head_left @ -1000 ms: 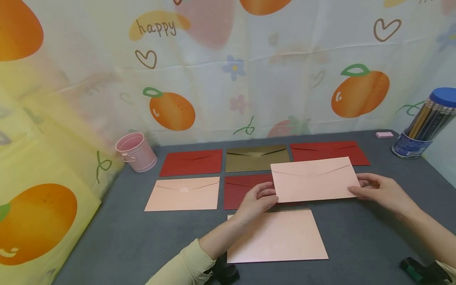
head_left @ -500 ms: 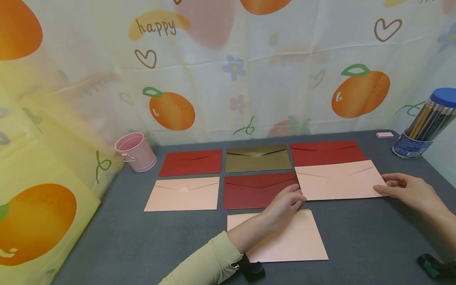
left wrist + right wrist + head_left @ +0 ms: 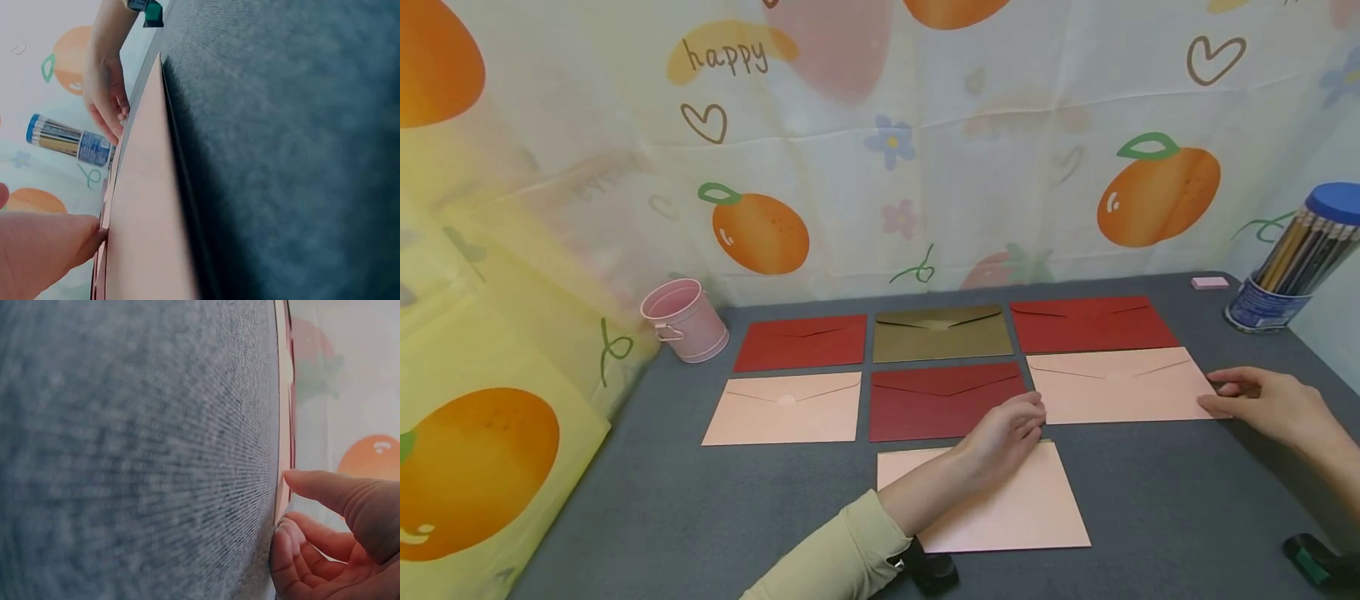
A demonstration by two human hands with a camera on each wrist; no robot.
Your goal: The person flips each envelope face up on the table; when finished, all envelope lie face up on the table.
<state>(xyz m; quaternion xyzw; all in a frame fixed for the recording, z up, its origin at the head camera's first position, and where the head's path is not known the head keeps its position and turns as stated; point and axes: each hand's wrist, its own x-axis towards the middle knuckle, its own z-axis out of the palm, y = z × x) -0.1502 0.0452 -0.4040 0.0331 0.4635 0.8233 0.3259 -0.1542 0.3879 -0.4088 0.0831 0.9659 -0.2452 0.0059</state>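
A pink envelope (image 3: 1112, 387) lies at the right of the front row of envelopes, flap side up, just below a red one. My right hand (image 3: 1273, 404) pinches its right edge; in the right wrist view the thumb (image 3: 319, 487) is on its face and the curled fingers (image 3: 287, 550) are at the edge. At its lower left corner, my left hand (image 3: 1000, 437) holds the edge between thumb and fingertips, which are partly hidden. Under the left forearm lies a larger-looking pink envelope (image 3: 1037, 508), plain side up, apparently on top of others.
Beside the left hand is a dark red envelope (image 3: 936, 404), with a pale pink one (image 3: 782, 421) farther left. Behind lie a red envelope (image 3: 801, 343), an olive one (image 3: 943, 340) and another red one (image 3: 1093, 325). A pink bucket (image 3: 685, 321), an eraser (image 3: 1210, 283) and a pencil jar (image 3: 1273, 296) stand at the back.
Both hands have carried the pink envelope to the right and lowered it onto the table beside the dark red one. Over the last half second it has settled flat; the hands barely moved.
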